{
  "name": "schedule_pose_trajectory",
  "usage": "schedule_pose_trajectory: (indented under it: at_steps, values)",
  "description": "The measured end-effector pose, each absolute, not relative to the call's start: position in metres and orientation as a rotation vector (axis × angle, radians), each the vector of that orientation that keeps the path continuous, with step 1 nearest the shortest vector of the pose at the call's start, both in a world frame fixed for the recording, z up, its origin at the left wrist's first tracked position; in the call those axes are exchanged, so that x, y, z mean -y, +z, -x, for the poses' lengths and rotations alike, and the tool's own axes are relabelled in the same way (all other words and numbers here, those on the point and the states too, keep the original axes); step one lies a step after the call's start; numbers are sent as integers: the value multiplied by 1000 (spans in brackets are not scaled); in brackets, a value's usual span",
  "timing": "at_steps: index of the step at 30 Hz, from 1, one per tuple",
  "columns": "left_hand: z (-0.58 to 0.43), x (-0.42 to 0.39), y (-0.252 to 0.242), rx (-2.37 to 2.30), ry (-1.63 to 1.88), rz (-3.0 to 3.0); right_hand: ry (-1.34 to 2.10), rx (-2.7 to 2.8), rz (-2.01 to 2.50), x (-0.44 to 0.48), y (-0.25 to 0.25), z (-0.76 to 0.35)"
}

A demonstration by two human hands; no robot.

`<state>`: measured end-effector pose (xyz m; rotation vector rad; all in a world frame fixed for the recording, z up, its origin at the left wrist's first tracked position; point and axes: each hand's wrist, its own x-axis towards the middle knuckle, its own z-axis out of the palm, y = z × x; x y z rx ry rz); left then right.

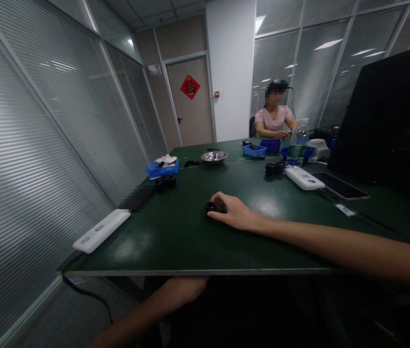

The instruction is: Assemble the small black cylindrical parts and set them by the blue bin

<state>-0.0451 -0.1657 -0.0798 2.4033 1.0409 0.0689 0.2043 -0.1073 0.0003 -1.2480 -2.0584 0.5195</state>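
The right hand (236, 212) has its thumb and forefinger curled around a small black round piece (209, 206), set in from the middle of the green table's (176, 232) near edge; the left hand (192, 287) sits below that edge, its fingers hidden, so I cannot tell their state. Handling seems under way, but how much is finished or left isn't shown. Room to move runs toward the near edge, with a white device (102, 231) along the left edge.

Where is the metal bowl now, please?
In the head view, the metal bowl sits near the centre on the green table, beyond the right hand, between the blue basket on its left and the blue tray on its right.
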Motion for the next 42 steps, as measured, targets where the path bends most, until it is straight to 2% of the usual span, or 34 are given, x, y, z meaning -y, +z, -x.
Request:
schedule_pose_trajectory:
  at_steps: [3, 7, 9, 11, 13, 14, 19, 24, 42]
  values:
    - [58, 190, -49, -821, -175, -2399, 491, 2056, 1247, 108, 2, -203]
    - [65, 210, 19, -576, -232, -2417, 475, 2043, 1269, 109, 4, -202]
    - [60, 205, 44, -514, -97, -2395, 464, 2038, 1271, 108, 3, -202]
    - [52, 186, 53, -710, 356, -2418, 447, 2034, 1261, 106, 1, -203]
    - [45, 159, 47, -867, 660, -2309, 429, 2030, 1246, 105, 0, -203]
    - [42, 144, 41, -879, 680, -2242, 422, 2028, 1242, 105, -1, -203]
    - [37, 81, 10, -915, 548, -2290, 398, 2028, 1239, 103, -2, -202]
    - [20, 48, 13, -781, 410, -2382, 347, 2061, 1188, 103, -3, -205]
    - [15, 33, 4, -761, 558, -2364, 321, 2019, 1209, 104, -6, -209]
